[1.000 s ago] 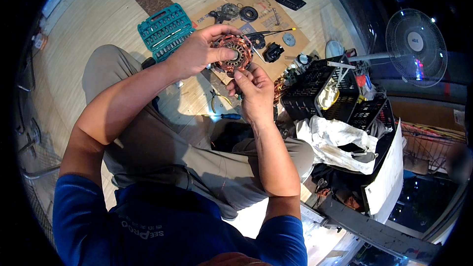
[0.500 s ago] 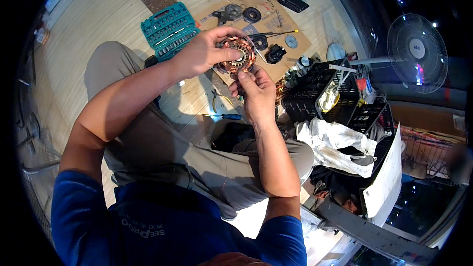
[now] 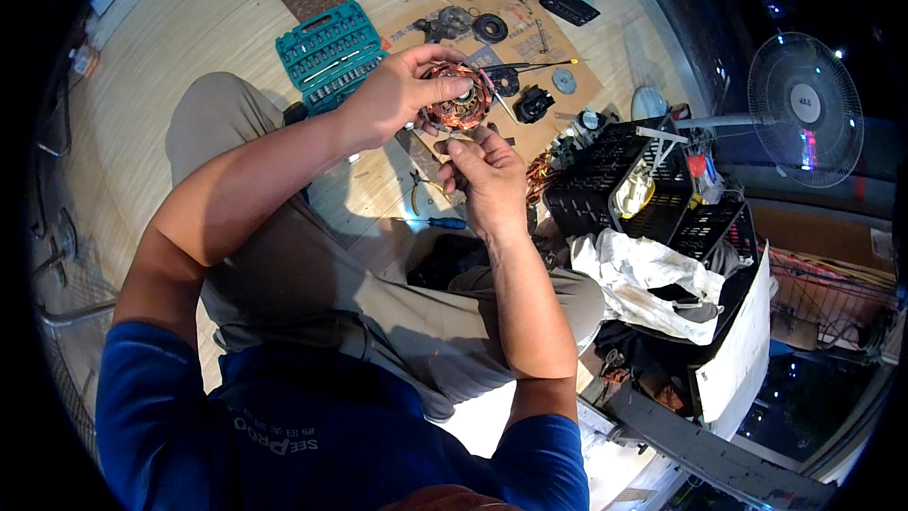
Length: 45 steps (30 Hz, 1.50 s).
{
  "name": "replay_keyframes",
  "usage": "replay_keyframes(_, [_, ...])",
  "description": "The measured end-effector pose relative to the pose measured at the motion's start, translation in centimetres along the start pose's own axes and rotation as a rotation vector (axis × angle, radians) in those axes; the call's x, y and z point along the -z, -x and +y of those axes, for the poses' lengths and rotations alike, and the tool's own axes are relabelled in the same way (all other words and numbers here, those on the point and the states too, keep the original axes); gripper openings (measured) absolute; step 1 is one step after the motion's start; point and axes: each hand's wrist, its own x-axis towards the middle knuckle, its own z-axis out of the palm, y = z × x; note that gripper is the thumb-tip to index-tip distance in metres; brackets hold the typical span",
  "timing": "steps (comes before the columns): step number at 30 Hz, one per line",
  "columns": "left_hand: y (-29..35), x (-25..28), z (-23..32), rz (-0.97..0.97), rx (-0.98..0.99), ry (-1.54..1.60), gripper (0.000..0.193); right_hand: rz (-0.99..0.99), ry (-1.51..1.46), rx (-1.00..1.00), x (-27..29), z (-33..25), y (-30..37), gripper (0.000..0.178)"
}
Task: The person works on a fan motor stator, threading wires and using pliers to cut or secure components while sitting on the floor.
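Note:
My left hand [image 3: 383, 106] is closed around a round copper-wound motor core [image 3: 456, 114], the thumb lying across its middle. Copper windings ring a toothed, lighter centre. Just below its lower edge is my right hand [image 3: 494, 182], thumb and fingers pinched together. What the pinch holds, if anything, is too small to make out. Beyond the core, a cardboard sheet [image 3: 572, 52] bears dark motor parts, including a black ring [image 3: 490, 28] and a black housing [image 3: 533, 104]. A thin light-coloured rod [image 3: 501, 99] lies close to the core's right side.
An open teal socket set [image 3: 331, 57] lies on the floor at far left. Yellow-handled pliers [image 3: 416, 194] and a blue screwdriver [image 3: 443, 222] lie near my legs. Black crates [image 3: 605, 180], a white bag [image 3: 648, 284] and a fan [image 3: 805, 106] stand at right.
My right hand has drawn slightly down from the core, leaving a small gap. The left hand still holds the core, now tilted a little. The whole view has shifted slightly.

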Motion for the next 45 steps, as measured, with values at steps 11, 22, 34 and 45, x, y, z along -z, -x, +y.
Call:
replay_keyframes(11, [0.3,-0.5,0.0,0.065,0.022,0.076,0.046,0.027,0.070,-0.038,-0.1,0.3,0.2,0.013])
replay_keyframes(22, [0.3,-0.5,0.0,0.170,0.067,0.145,0.050,-0.007,0.071,0.008,0.1,0.0,0.3,0.009])
replay_keyframes(34, [0.4,-0.2,0.1,0.144,0.229,0.317,0.031,-0.049,0.294,0.079,-0.1,-1.2,0.3,0.009])
replay_keyframes(45, [0.0,-0.2,-1.1,0.052,0.192,0.317,0.029,0.007,0.135,-0.065,-0.4,-1.6,0.6,0.011])
